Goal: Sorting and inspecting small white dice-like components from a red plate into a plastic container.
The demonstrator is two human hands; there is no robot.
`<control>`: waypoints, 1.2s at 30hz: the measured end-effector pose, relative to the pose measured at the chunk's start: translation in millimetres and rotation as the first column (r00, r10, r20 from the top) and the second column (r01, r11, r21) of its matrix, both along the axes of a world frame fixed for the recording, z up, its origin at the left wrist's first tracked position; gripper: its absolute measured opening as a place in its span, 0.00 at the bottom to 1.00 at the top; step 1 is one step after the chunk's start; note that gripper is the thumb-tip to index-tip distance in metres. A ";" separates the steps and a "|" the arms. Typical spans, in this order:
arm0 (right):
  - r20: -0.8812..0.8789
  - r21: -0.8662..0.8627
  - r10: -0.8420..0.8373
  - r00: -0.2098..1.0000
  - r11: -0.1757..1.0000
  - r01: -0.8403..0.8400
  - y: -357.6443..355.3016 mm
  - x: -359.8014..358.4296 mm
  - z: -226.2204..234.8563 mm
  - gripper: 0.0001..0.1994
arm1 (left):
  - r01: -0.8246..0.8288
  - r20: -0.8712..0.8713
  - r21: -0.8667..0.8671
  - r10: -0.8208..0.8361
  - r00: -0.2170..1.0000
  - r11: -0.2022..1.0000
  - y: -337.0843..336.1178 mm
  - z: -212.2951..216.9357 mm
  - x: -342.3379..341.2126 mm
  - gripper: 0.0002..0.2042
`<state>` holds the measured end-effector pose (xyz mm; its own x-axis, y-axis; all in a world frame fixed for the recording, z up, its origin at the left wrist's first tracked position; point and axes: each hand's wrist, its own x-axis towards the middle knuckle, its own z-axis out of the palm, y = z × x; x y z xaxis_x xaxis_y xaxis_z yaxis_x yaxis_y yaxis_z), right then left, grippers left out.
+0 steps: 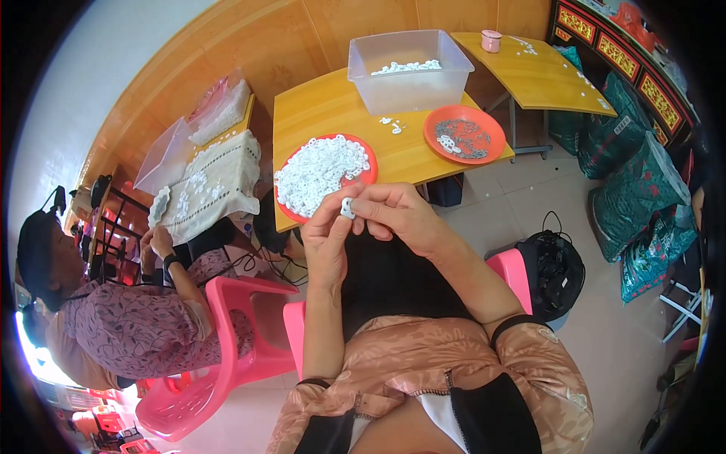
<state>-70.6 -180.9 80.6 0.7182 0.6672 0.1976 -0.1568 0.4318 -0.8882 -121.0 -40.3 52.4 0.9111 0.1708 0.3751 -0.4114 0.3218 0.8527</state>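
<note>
The small white plastic ring (347,207) sits pinched between both hands, just in front of the red plate (368,175) heaped with more white pieces. The left hand (327,231) grips it from below, the right hand (397,213) clenches its top edge. It looks upright, long axis near vertical; steady fingertip pressure without twisting would likely serve best here
</note>
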 end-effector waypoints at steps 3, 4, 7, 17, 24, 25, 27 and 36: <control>-0.060 0.023 0.025 0.998 0.999 -0.023 0.6 -1.2 2.0 0.09 | -0.013 0.034 0.110 0.009 0.999 0.994 7.1 5.5 0.7 0.15; -0.063 0.025 0.035 0.997 0.999 -0.034 0.2 -1.2 2.8 0.09 | -0.039 0.058 0.179 0.029 0.998 0.983 7.6 7.7 1.3 0.15; -0.057 0.037 0.045 0.997 0.998 -0.043 0.2 -3.5 2.2 0.09 | -0.019 0.102 0.167 0.002 0.995 0.986 7.3 7.7 0.6 0.14; 0.091 -0.027 -0.017 0.996 0.999 0.020 -6.4 -10.4 3.5 0.10 | -0.119 0.118 0.086 0.109 0.987 0.989 -2.4 -3.5 -4.4 0.13; 0.487 -0.029 -0.185 0.853 0.973 0.228 -0.6 -9.9 1.4 0.10 | -0.089 0.106 0.109 0.078 0.991 0.990 1.0 -0.3 -2.6 0.16; 0.633 -0.066 -0.206 0.746 0.946 0.317 -2.1 -10.8 5.3 0.09 | -0.098 0.096 0.058 0.092 0.991 0.993 0.0 -0.5 -1.9 0.18; 0.760 -0.084 -0.208 0.616 0.908 0.411 -2.6 -10.8 6.9 0.08 | -0.086 0.085 0.023 0.084 0.993 0.996 -0.5 -0.9 -1.4 0.18; 0.944 0.149 -0.304 0.127 0.738 0.658 11.1 -4.1 -11.1 0.10 | -0.071 0.081 -0.047 0.074 0.994 0.996 -9.6 -1.0 -2.2 0.20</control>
<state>-74.7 -169.8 69.5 0.3840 0.3932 0.8354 0.9233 -0.1691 -0.3448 -123.2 -49.9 51.4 0.8620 0.2533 0.4391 -0.5033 0.3254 0.8005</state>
